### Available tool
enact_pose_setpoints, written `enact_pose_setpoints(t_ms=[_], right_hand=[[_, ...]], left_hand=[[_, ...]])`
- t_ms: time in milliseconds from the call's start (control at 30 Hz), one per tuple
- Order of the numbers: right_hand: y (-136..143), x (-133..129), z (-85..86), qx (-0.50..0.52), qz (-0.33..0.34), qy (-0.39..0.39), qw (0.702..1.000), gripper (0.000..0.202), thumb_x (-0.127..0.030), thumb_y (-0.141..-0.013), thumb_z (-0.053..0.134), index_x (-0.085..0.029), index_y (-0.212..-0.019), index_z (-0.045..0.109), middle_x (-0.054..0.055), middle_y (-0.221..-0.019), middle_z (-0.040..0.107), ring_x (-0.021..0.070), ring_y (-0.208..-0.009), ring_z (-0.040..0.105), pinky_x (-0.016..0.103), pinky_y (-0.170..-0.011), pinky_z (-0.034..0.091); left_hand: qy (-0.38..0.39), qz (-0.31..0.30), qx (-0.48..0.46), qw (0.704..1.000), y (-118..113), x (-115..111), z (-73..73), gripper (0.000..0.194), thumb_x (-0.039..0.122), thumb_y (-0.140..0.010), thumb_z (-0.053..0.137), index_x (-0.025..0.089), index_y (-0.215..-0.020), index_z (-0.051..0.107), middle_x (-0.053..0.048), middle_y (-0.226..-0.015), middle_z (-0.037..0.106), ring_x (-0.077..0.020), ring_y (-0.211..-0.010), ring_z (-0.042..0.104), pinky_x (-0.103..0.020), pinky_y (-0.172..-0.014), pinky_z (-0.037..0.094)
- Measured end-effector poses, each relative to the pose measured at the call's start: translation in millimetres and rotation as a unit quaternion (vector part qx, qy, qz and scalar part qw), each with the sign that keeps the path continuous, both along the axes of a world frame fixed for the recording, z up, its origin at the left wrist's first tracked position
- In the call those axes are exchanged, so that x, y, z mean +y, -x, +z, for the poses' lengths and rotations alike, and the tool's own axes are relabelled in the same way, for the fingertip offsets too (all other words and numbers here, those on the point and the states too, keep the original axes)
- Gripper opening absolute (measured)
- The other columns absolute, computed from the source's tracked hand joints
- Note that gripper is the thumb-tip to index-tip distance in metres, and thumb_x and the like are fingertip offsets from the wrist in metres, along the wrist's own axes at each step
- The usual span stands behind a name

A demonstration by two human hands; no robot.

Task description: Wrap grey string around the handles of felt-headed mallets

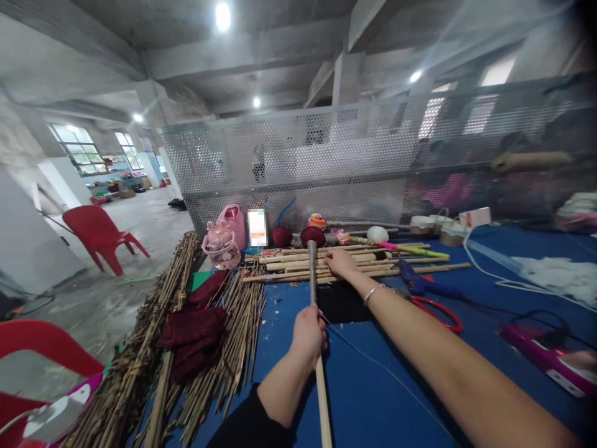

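My left hand [308, 333] is wrapped round a long pale stick [321, 398] that points away from me. Grey wrapping [313, 274] covers its upper part, and a dark red ball [313, 236] appears at its far end; whether the two are joined I cannot tell. From beside the left fingers a thin thread [387, 364] runs down to the right. My right hand [341, 264], with a bracelet at the wrist, is stretched over the pale wooden sticks [280, 267] across the table. Its fingers are bent together; what they hold, if anything, is too small to see.
Bundled twigs [140, 354] and a maroon cloth [193, 336] lie at left on the blue table [368, 398]. Red-handled scissors [438, 314] and a blue glue gun [413, 280] are at right. A pink bottle [221, 242] and phone [257, 228] stand before a perforated metal screen [289, 155].
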State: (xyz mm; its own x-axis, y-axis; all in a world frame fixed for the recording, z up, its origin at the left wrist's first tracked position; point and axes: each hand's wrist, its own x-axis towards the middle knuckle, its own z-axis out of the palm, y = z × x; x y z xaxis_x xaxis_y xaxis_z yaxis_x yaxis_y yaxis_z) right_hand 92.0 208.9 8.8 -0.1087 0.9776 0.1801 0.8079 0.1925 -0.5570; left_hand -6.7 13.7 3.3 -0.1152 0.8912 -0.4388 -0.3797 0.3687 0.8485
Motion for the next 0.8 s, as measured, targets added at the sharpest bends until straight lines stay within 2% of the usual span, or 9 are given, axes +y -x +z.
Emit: enact_pose_setpoints(t_ms=[67,167,267,333,433,567,700,800], right_hand=[[2,6,3.9,0.023,0.002,-0.002,1.000,0.013,-0.019,-0.071,0.051,-0.014,-0.066,0.062,0.010,-0.077,0.065,0.0196,-0.079,0.058,0.025,-0.066,0.040],[1,16,27.2,0.079,0.011,-0.011,0.997,0.025,-0.020,-0.080,0.037,-0.012,-0.072,0.059,0.009,-0.073,0.064,0.0134,-0.064,0.056,0.021,-0.055,0.041],[-1,23,67.9,0.141,0.020,-0.036,0.989,0.029,-0.022,-0.085,0.026,-0.013,-0.084,0.053,0.008,-0.084,0.064,0.0081,-0.055,0.051,0.017,-0.046,0.039],[-3,23,99.0,0.229,0.041,-0.061,0.971,0.021,-0.022,-0.085,0.030,-0.015,-0.080,0.050,0.006,-0.088,0.063,0.0055,-0.050,0.048,0.014,-0.042,0.037],[-9,19,142.0,0.338,0.077,-0.092,0.934,0.014,-0.021,-0.082,0.038,-0.016,-0.070,0.045,0.003,-0.083,0.061,0.0041,-0.047,0.043,0.013,-0.039,0.035],[-19,5,184.1,0.378,0.097,-0.173,0.904,0.018,-0.028,-0.082,0.043,-0.017,-0.068,0.044,0.002,-0.077,0.059,0.0044,-0.048,0.044,0.013,-0.040,0.036],[-37,-20,205.3,0.350,0.091,-0.308,0.880,0.023,-0.036,-0.084,0.041,-0.018,-0.071,0.048,0.002,-0.074,0.058,0.0070,-0.054,0.048,0.016,-0.044,0.038],[-59,-44,200.9,0.284,0.071,-0.369,0.882,0.026,-0.038,-0.085,0.038,-0.019,-0.075,0.052,0.002,-0.073,0.058,0.0111,-0.060,0.052,0.021,-0.050,0.041]], left_hand=[[0.002,0.003,-0.002,1.000,0,0,-0.1,0.028,0.045,-0.079,0.038,0.020,-0.068,0.038,0.010,-0.041,0.029,-0.0033,-0.028,0.021,-0.017,-0.033,0.016],[0.005,0.003,-0.006,1.000,-1,0,-0.5,0.027,0.044,-0.080,0.036,0.020,-0.068,0.038,0.010,-0.041,0.030,-0.0034,-0.028,0.021,-0.018,-0.033,0.015],[-0.004,0.000,-0.007,1.000,-1,0,-1.7,0.029,0.046,-0.079,0.037,0.020,-0.067,0.038,0.010,-0.041,0.030,-0.0032,-0.028,0.021,-0.017,-0.033,0.015],[-0.009,0.002,-0.003,1.000,-1,0,-2.3,0.031,0.049,-0.078,0.038,0.020,-0.067,0.038,0.010,-0.041,0.029,-0.0032,-0.028,0.021,-0.017,-0.033,0.015],[-0.011,0.001,0.000,1.000,-1,-1,-2.0,0.032,0.050,-0.077,0.039,0.020,-0.067,0.038,0.010,-0.041,0.029,-0.0032,-0.029,0.021,-0.017,-0.033,0.016],[-0.013,-0.002,0.004,1.000,-1,-2,-0.5,0.030,0.046,-0.080,0.036,0.020,-0.067,0.038,0.010,-0.041,0.029,-0.0033,-0.029,0.020,-0.018,-0.033,0.015],[-0.009,-0.004,0.000,1.000,-1,-2,-0.7,0.028,0.046,-0.079,0.037,0.020,-0.067,0.037,0.010,-0.041,0.027,-0.0033,-0.029,0.020,-0.017,-0.034,0.014],[-0.009,-0.005,0.007,1.000,0,-1,-1.2,0.029,0.047,-0.078,0.039,0.020,-0.067,0.038,0.010,-0.041,0.028,-0.0032,-0.029,0.021,-0.017,-0.034,0.015]])
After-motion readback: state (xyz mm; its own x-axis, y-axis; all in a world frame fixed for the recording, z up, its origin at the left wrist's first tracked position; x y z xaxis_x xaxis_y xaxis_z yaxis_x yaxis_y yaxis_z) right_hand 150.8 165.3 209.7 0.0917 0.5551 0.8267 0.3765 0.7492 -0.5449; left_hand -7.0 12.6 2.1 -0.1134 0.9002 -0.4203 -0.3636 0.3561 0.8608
